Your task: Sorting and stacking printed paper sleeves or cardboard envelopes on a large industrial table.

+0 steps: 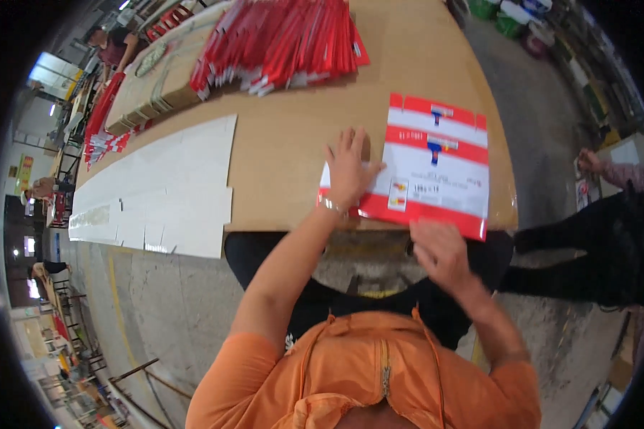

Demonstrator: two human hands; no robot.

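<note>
Here, flat on the brown table [286,150] near its front edge, a red and white carton blank [436,168]. Left hand [348,171] spread open, palm pressing on the left end of the blank. Right hand [440,250] at the near red edge, fingers curled, probably pinching that edge, though not clear to tell. Better to keep firm weight with the palm and lift the edge evenly along the crease. Farther back, a pile of red blanks [279,43]; to the left, white sheets [164,186].
</note>
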